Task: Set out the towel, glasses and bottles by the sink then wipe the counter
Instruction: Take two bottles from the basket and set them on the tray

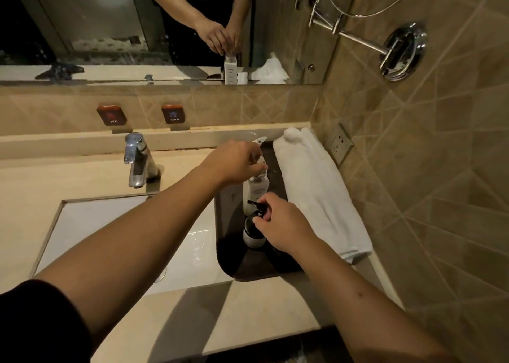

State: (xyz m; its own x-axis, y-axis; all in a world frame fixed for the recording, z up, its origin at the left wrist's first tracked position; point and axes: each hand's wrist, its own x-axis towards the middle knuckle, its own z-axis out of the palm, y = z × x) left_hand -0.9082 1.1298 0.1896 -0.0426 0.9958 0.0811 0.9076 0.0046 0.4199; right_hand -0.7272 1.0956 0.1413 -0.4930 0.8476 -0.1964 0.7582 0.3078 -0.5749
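Bottles upright on tray [248, 269]: right hand [283, 225] pinches black pump [257, 207], left hand [234, 164] grips white bottle [252, 194] just beyond.

Top of the white bottle [254, 194] hidden under the left hand [235, 164], so grip on the pump unclear. Label on the dark bottle [253, 236] too small to read. Round wall mirror [371, 1] cut off by the upper edge.
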